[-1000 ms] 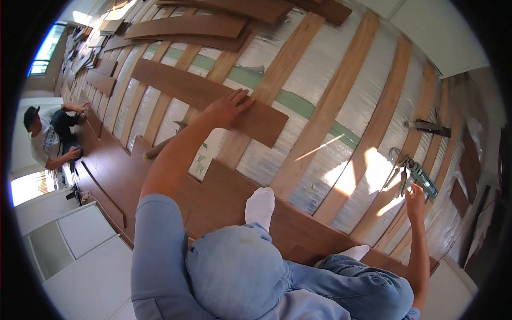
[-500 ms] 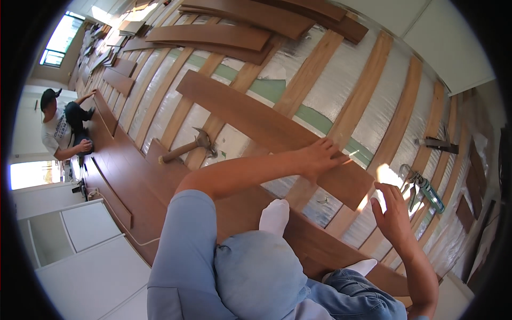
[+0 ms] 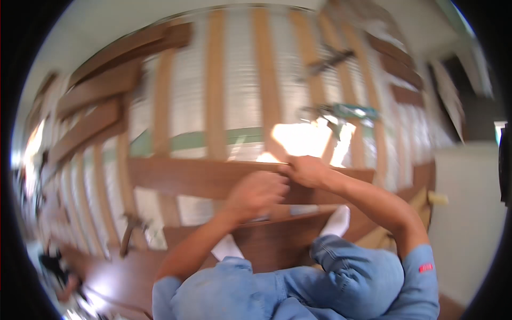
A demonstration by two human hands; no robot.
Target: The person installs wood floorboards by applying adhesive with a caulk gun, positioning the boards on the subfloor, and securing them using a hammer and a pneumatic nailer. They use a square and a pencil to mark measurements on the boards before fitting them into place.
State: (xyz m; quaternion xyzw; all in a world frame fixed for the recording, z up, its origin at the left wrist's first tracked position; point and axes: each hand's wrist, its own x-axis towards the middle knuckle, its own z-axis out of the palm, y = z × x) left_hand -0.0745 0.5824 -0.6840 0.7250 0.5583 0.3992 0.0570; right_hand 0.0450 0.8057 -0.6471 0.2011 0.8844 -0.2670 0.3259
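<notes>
The view is blurred. A long brown floor plank (image 3: 176, 173) lies across light wooden battens ahead of me. My right hand (image 3: 301, 169) grips its upper edge, fingers closed over it. My left hand (image 3: 261, 189) is just left and below, over the plank with curled fingers; what they hold, if anything, is unclear. Laid brown flooring (image 3: 277, 240) lies under my white-socked feet. A hammer (image 3: 129, 232) rests left of the plank, and a caulking gun with a teal tube (image 3: 349, 111) lies beyond my right hand.
Loose planks (image 3: 96, 90) are piled at upper left, more at upper right. A dark tool (image 3: 333, 60) lies on battens over silvery underlay. Another person (image 3: 56, 269) is low at the left. A white surface (image 3: 464, 197) stands to my right.
The view has swung right and blurred. The plank now lies crosswise before me. My right hand has moved onto it and closed; my left hand has drawn back beside it, fingers curled.
</notes>
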